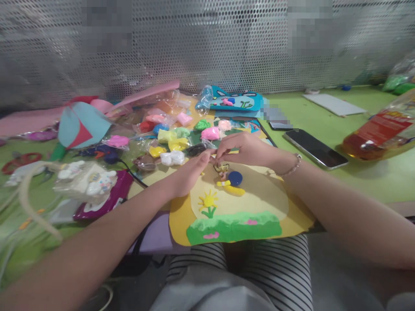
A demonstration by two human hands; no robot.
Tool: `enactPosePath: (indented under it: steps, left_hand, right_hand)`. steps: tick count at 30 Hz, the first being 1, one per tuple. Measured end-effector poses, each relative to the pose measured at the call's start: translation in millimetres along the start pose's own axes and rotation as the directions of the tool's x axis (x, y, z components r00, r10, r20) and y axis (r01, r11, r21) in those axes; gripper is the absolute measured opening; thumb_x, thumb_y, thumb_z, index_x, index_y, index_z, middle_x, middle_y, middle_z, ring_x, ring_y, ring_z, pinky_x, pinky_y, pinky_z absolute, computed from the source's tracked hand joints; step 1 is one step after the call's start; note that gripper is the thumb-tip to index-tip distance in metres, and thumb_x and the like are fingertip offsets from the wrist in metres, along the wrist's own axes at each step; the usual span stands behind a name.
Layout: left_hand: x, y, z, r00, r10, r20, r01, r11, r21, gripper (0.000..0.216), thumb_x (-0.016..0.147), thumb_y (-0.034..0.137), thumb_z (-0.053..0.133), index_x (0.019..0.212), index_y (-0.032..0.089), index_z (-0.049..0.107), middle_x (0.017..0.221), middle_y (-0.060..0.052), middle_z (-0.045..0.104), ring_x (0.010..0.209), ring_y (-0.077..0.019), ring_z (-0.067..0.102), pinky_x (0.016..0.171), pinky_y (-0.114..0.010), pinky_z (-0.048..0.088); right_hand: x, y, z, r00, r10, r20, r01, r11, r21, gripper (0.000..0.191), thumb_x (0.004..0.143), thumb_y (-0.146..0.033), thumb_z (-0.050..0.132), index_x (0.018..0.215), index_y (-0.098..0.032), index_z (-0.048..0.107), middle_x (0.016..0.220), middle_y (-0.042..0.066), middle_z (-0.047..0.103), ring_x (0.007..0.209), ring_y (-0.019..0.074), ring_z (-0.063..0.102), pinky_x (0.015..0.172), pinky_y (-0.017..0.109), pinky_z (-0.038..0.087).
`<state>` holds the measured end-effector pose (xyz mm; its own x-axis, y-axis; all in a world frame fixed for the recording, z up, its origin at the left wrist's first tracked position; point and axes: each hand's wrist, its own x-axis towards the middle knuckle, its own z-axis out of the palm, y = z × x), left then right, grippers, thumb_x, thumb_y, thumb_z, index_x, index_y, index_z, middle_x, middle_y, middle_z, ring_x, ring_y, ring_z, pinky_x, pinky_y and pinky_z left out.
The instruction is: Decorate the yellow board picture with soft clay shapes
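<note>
A yellow craft board lies at the table's front edge, over my lap. On it are a green clay grass strip, a yellow clay sun flower and a small clay figure with a blue disc. My left hand and my right hand meet just above the figure. Their fingertips are pinched together on a tiny piece I cannot make out. A bracelet sits on my right wrist.
Several small bags of coloured clay lie behind the board. A phone lies to the right, with a plastic bottle beyond it. Toy packets and foam sheets crowd the left. A perforated metal wall closes the back.
</note>
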<state>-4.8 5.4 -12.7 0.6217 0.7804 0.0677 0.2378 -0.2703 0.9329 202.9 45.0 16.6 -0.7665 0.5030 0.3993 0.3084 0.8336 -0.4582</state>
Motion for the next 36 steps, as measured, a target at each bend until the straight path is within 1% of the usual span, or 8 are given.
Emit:
enactPosePath:
  steps: [6, 12, 20, 22, 26, 29, 33, 36]
  left_hand:
    - [-1, 2, -1, 0.999, 0.002, 0.032, -0.004, 0.999, 0.049, 0.068, 0.089, 0.065, 0.017, 0.136, 0.021, 0.038, 0.143, -0.01, 0.043, 0.135, -0.0276, 0.033, 0.111, -0.043, 0.024]
    - [-2, 3, -2, 1.0, -0.022, 0.006, 0.021, 0.997, 0.072, 0.07, 0.088, 0.066, 0.018, 0.138, 0.02, 0.036, 0.145, -0.009, 0.041, 0.138, -0.0266, 0.027, 0.109, -0.042, 0.027]
    - [-2, 4, -3, 0.999, -0.022, -0.031, 0.024, 0.998, 0.055, 0.063, 0.09, 0.062, 0.022, 0.135, 0.022, 0.041, 0.144, -0.008, 0.043, 0.137, -0.0271, 0.031, 0.105, -0.041, 0.035]
    - [-1, 5, -3, 0.999, -0.028, -0.045, 0.031, 0.996, 0.08, 0.058, 0.091, 0.058, 0.029, 0.134, 0.021, 0.042, 0.142, -0.01, 0.045, 0.134, -0.0276, 0.036, 0.104, -0.042, 0.036]
    - [1, 10, -4, 0.996, 0.033, -0.082, -0.02, 0.989, 0.145, 0.046, 0.084, 0.037, 0.055, 0.126, 0.02, 0.047, 0.131, -0.01, 0.054, 0.121, -0.0246, 0.05, 0.102, -0.04, 0.039]
    - [3, 14, -6, 0.991, 0.065, -0.116, -0.047, 0.988, 0.15, 0.046, 0.076, 0.026, 0.063, 0.119, 0.018, 0.05, 0.117, -0.009, 0.062, 0.107, -0.0212, 0.059, 0.095, -0.036, 0.044]
    - [3, 19, -10, 0.994, -0.033, -0.101, 0.045, 0.992, 0.118, 0.045, 0.069, 0.025, 0.068, 0.11, 0.016, 0.053, 0.089, -0.004, 0.068, 0.086, -0.0182, 0.065, 0.077, -0.031, 0.05]
    - [1, 24, -13, 0.99, -0.105, -0.094, 0.118, 0.981, 0.153, 0.04, 0.067, 0.025, 0.069, 0.104, 0.017, 0.056, 0.08, -0.002, 0.069, 0.077, -0.0171, 0.066, 0.068, -0.028, 0.049]
  right_hand:
    - [0, 1, -1, 1.0, 0.003, -0.005, -0.003, 1.0, 0.005, 0.012, 0.083, -0.019, 0.059, 0.084, -0.016, 0.07, 0.081, 0.004, 0.07, 0.072, 0.0119, 0.061, 0.066, 0.024, 0.046]
    - [-1, 1, -1, 1.0, 0.014, -0.012, -0.014, 1.0, 0.019, 0.012, 0.083, -0.019, 0.059, 0.084, -0.017, 0.07, 0.081, 0.004, 0.07, 0.074, 0.0124, 0.062, 0.068, 0.025, 0.047]
    - [0, -1, -3, 1.0, 0.009, -0.02, -0.009, 1.0, 0.008, 0.011, 0.082, -0.019, 0.059, 0.082, -0.016, 0.07, 0.079, 0.004, 0.07, 0.07, 0.0118, 0.061, 0.064, 0.024, 0.046]
    - [0, -3, -2, 0.999, 0.017, -0.028, -0.016, 0.999, 0.036, 0.011, 0.082, -0.019, 0.059, 0.081, -0.016, 0.07, 0.078, 0.004, 0.07, 0.07, 0.0117, 0.061, 0.064, 0.024, 0.046]
    - [0, -9, 0, 0.994, 0.058, -0.089, -0.048, 0.993, 0.112, 0.009, 0.08, -0.019, 0.061, 0.078, -0.017, 0.07, 0.075, 0.002, 0.069, 0.069, 0.0118, 0.061, 0.064, 0.024, 0.047]
    - [0, -12, 2, 0.989, 0.105, -0.105, -0.088, 0.984, 0.154, 0.008, 0.079, -0.019, 0.062, 0.08, -0.016, 0.07, 0.073, 0.002, 0.069, 0.067, 0.0117, 0.061, 0.062, 0.024, 0.046]
    - [0, -15, 4, 0.987, 0.128, -0.096, -0.11, 0.979, 0.172, 0.009, 0.079, -0.022, 0.063, 0.079, -0.017, 0.07, 0.076, 0.002, 0.07, 0.07, 0.0128, 0.062, 0.064, 0.025, 0.047]
    - [0, -16, 4, 0.989, 0.124, -0.079, -0.11, 0.981, 0.159, 0.009, 0.079, -0.021, 0.063, 0.079, -0.017, 0.07, 0.077, 0.003, 0.07, 0.071, 0.0132, 0.062, 0.065, 0.026, 0.047]
